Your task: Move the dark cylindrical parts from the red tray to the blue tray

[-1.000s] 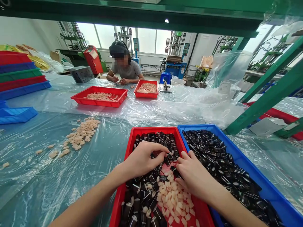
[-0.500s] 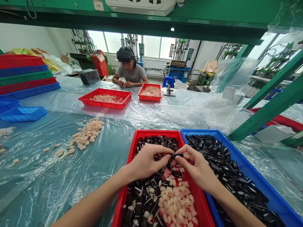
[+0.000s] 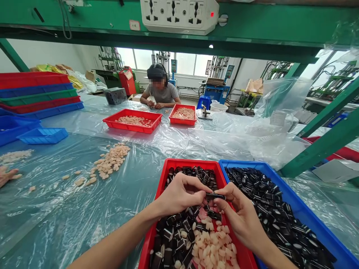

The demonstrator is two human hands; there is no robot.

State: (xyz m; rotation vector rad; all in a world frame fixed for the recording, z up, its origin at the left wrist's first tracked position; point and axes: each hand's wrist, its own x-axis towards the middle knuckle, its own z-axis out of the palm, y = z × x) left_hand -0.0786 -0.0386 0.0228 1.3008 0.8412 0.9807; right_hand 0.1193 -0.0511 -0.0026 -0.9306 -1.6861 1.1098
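Between my two hands is a small glossy black piece [image 3: 215, 196], held level above the red tray [image 3: 160, 183]. My left hand [image 3: 185, 192] pinches its left end between thumb and fingers. At the other end, my right hand [image 3: 235, 203] grips it with the thumb below and fingers above. Under my hands the red tray holds many black pieces [image 3: 174, 228], some with pale ends, and a heap of pale peach oval pieces [image 3: 214, 244]. A blue tray [image 3: 316, 220] full of similar black pieces stands against its right side.
Loose peach pieces [image 3: 112, 160] lie on the plastic-covered table. Stacked trays [image 3: 36, 91] stand at left, near another person's hand [image 3: 7, 175]. Across the table a person [image 3: 162, 91] sits behind two red trays. A green post [image 3: 322, 138] and plastic bags [image 3: 269, 130] are at right.
The view has tilted up and shifted left, so the scene sits lower and further right. Both hands still hold the black piece. Another person's hand has appeared at the left edge.
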